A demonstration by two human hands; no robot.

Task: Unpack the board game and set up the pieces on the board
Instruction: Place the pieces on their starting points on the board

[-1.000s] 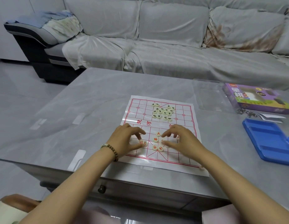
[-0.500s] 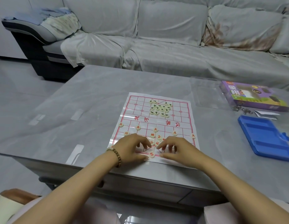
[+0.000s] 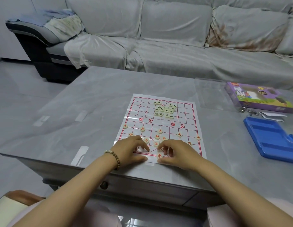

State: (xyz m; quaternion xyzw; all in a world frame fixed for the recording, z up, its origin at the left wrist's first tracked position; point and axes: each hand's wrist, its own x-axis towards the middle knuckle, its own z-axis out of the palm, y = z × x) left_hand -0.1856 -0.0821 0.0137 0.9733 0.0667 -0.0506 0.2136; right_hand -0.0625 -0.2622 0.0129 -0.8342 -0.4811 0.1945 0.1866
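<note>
A grey counter carries, at its front edge, a white board with a red grid. Green-lettered pieces are heaped on the far half and red-lettered pieces spread nearer. The left hand and right hand rest curled on the board's near rows. I cannot tell whether either pinches a piece.

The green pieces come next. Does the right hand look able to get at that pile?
Probably yes: the pile lies uncovered far up the board, with only flat red pieces between it and the right hand.
</note>
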